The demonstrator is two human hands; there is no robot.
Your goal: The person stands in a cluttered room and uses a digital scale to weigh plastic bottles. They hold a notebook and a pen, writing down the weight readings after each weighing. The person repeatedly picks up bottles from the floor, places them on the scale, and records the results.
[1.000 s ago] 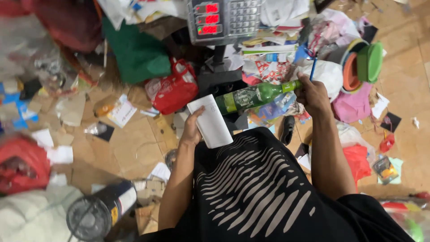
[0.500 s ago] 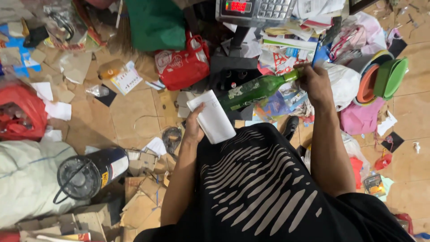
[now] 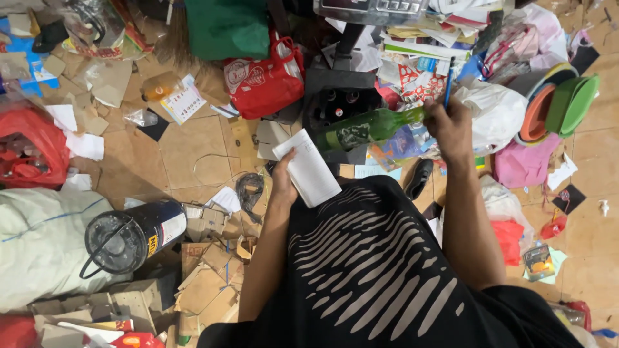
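My left hand point(image 3: 282, 175) holds a small white notepad point(image 3: 307, 169) against my black striped shirt point(image 3: 380, 264). My right hand point(image 3: 449, 125) grips the neck of a green glass bottle point(image 3: 367, 127), held level and pointing left, together with a blue pen point(image 3: 447, 84) that sticks up from the fist. Both hands hover over a littered tiled floor. A black crate of dark bottles point(image 3: 340, 103) lies just beyond the green bottle.
A red bag point(image 3: 264, 84) and green cloth point(image 3: 227, 26) lie ahead. A black can with a wire handle point(image 3: 132, 235) and flattened cardboard point(image 3: 213, 277) sit at left, beside a pale sack point(image 3: 45, 245). Stacked coloured plastic bowls point(image 3: 561, 106) and papers point(image 3: 419, 51) crowd the right.
The view has tilted downward, so the scale at the top has slid nearly out of sight. Both hands keep their grip on notepad and bottle, with little movement between them.
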